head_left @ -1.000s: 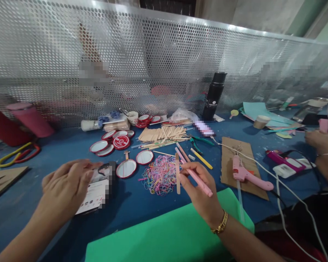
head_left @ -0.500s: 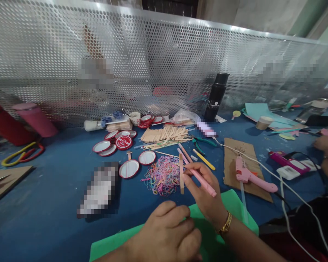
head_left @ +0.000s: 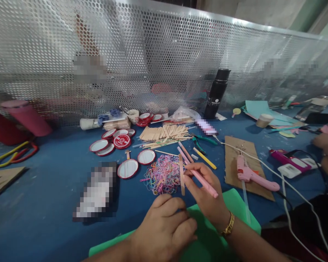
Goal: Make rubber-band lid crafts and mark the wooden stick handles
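Observation:
My right hand point(head_left: 205, 189) pinches a wooden craft stick point(head_left: 182, 178) upright between thumb and fingertips. A pink marker pen point(head_left: 203, 180) also lies in this hand, slanting past the stick. Just left of the craft stick is a tangled heap of colourful rubber bands point(head_left: 164, 174). My left hand point(head_left: 166, 229) is curled closed, lower and to the left, over a green sheet point(head_left: 232, 202). Its inner side is hidden, so I cannot see whether anything is in it.
Red-rimmed lids point(head_left: 128, 169), a pile of craft sticks point(head_left: 164, 133), green-handled pliers point(head_left: 200, 143) and a yellow pen point(head_left: 205, 158) lie beyond. On the right, a pink glue gun point(head_left: 255, 177) rests on cardboard point(head_left: 231, 160) near white cables. A co-worker's hand point(head_left: 326, 145) shows at far right.
The view has shifted slightly, and most things sit a little further left. My left hand has moved slightly up and left. My right hand keeps the craft stick and marker pen.

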`<state>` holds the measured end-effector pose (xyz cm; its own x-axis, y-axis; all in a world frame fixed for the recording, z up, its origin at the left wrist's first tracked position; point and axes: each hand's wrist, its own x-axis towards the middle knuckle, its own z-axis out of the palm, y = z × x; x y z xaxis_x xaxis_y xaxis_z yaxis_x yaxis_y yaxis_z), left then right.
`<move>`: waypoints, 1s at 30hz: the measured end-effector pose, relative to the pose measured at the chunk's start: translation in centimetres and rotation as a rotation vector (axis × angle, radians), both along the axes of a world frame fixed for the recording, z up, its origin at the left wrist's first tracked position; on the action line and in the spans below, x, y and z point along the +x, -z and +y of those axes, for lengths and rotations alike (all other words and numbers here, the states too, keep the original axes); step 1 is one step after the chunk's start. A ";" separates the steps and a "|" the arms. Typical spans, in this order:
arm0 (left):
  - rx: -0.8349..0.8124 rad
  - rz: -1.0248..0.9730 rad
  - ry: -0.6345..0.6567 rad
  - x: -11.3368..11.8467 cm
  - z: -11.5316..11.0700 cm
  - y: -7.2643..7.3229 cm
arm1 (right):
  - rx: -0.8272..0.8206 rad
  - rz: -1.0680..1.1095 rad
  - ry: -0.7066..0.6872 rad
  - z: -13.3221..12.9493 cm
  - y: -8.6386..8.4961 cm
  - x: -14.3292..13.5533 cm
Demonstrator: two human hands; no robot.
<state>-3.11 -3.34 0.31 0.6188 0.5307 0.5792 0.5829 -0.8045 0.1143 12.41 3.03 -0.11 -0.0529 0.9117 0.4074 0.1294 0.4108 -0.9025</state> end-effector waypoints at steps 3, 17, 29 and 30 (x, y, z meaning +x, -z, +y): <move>-0.023 -0.030 0.014 0.1 0.0 0.0 | -0.002 0.015 -0.015 0.1 0.0 0.0; -0.060 -0.070 -0.052 -1.7 1.0 -1.4 | 0.013 -0.008 -0.003 0.5 0.5 0.0; -0.241 0.288 -1.050 -18.3 1.3 -4.4 | 0.051 0.010 -0.022 0.4 0.1 -0.3; -0.278 0.285 -1.041 -18.4 1.3 -4.2 | 0.053 0.011 -0.020 0.4 0.1 -0.3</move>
